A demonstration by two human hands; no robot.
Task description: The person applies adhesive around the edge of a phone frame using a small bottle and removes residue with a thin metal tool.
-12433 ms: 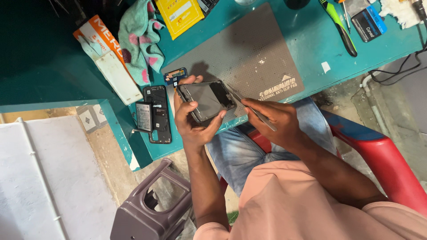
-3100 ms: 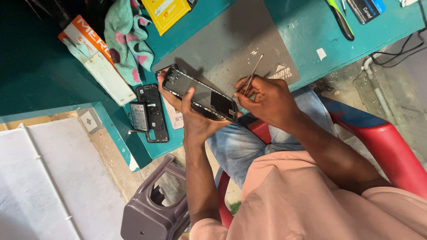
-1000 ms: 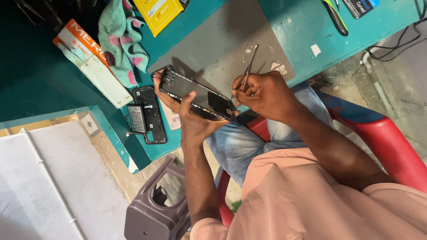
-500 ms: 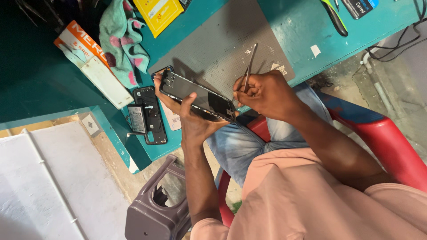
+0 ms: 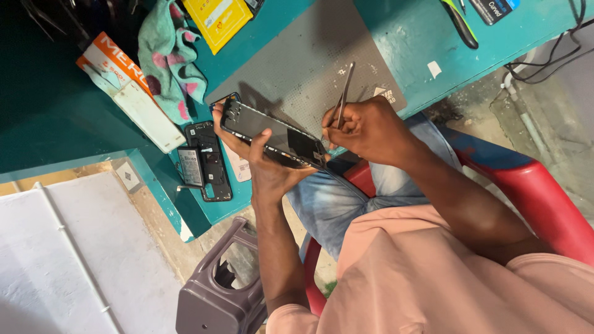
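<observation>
Both hands met at frame centre, above the person's lap. Left hand [image 5: 263,158] cradled an opened black phone [image 5: 272,133] from below, fingers curled round its edges, the phone tilted from upper left down to lower right. Right hand [image 5: 365,127] was closed around metal tweezers [image 5: 343,93], which stuck up past the knuckles; whether the lower tip touched the phone could not be told.

Largest first: teal workbench [image 5: 421,37] across the upper frame; grey work mat [image 5: 309,55] upper centre; red chair [image 5: 532,204] at right; grey plastic stool [image 5: 213,297] bottom centre; spotted green cloth [image 5: 167,55] upper left; yellow packet [image 5: 216,21] at top; second opened phone [image 5: 207,161] lying left of the held one.
</observation>
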